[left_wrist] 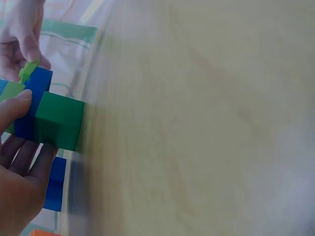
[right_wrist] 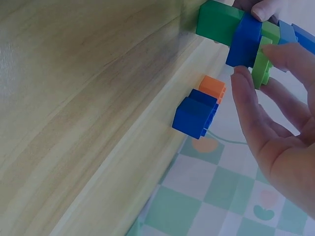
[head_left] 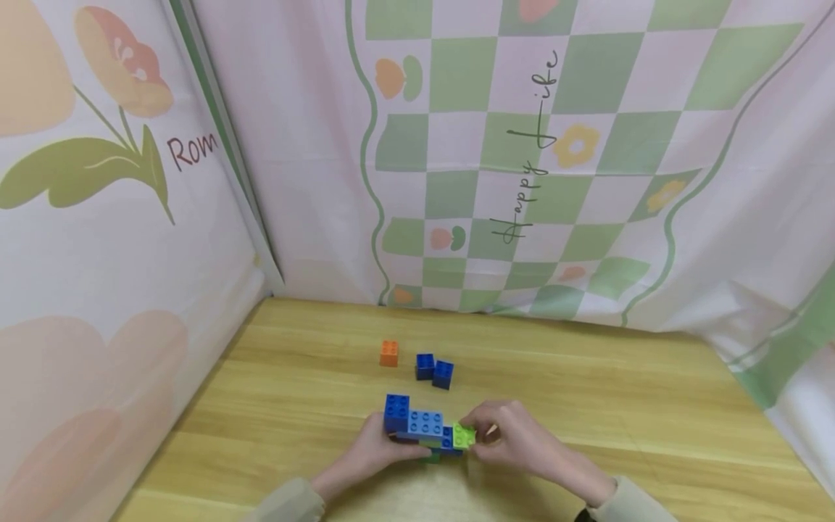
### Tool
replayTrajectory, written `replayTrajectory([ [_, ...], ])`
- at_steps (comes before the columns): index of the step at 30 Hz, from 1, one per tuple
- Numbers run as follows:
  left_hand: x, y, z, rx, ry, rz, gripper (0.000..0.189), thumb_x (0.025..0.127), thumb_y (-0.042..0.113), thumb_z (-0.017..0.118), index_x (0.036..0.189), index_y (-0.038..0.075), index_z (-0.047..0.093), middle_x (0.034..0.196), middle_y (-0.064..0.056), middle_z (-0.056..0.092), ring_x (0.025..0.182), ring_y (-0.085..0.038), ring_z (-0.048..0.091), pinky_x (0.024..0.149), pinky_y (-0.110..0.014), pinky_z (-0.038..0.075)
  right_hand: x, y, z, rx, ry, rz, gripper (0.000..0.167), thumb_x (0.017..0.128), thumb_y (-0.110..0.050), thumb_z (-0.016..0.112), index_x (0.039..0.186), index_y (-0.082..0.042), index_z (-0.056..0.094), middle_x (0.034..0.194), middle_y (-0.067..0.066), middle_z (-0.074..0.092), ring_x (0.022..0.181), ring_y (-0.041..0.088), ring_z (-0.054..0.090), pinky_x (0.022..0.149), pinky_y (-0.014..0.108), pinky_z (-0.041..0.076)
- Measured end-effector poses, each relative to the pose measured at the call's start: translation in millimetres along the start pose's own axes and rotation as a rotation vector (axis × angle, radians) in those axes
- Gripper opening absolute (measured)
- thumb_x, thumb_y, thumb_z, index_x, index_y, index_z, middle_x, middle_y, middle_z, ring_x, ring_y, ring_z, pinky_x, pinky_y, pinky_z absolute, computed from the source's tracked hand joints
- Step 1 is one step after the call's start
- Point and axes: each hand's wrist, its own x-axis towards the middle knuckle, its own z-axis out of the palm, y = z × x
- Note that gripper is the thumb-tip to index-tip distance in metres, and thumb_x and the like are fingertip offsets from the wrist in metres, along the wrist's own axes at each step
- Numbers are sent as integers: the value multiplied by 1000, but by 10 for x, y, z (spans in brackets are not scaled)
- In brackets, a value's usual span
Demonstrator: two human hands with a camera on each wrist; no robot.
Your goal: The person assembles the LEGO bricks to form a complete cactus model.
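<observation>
My left hand (head_left: pixel 381 448) grips a built-up stack of toy building bricks from its left side, the thumb lying along the near side. At the stack's left end stands a dark blue brick (head_left: pixel 396 410), joined to a light blue brick (head_left: pixel 425 422). Lower down, the left wrist view shows a green brick (left_wrist: pixel 61 120) at the base, beneath a longer blue brick (left_wrist: pixel 34 105). Thumb and fingers of my right hand (head_left: pixel 518 438) pinch a thin lime green brick (head_left: pixel 464 436) at the right end, where it overlaps the blue brick.
Beyond the stack, two loose dark blue bricks (head_left: pixel 443 375) sit close together on the wooden table (head_left: pixel 313 362). An orange brick (head_left: pixel 389 354) lies to their left. A checked curtain (head_left: pixel 457 196) hangs along the back edge, and a printed cloth wall (head_left: pixel 98 275) borders the left.
</observation>
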Motion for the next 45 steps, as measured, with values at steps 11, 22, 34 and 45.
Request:
replayTrajectory([
  [11,-14,29,0,3,14,-1,48,76,18,85,120,14,67,117,-5,74,106,-14,70,97,-22,54,40,11,-26,41,-42,7,27,74,5,76,101,3,72,89,13,76,71,-3,65,64,10,57],
  [22,10,-31,-3,5,6,2,48,75,21,86,119,16,68,116,-4,74,105,-10,70,96,-20,54,78,26,-45,52,-85,21,28,75,1,76,102,3,73,87,11,76,68,-5,64,61,11,56],
  [34,12,-35,-8,20,9,1,49,74,21,86,119,16,68,116,-4,74,104,-11,70,95,-20,54,59,26,-36,20,-85,40,28,77,0,77,104,-1,70,91,7,73,75,1,66,68,10,57],
  [45,17,-56,-6,-4,1,-7,52,74,21,86,122,19,66,118,-2,73,107,-12,70,96,-21,54,28,72,-103,2,-72,23,23,87,-14,73,106,-2,69,99,11,73,82,11,70,71,16,60],
])
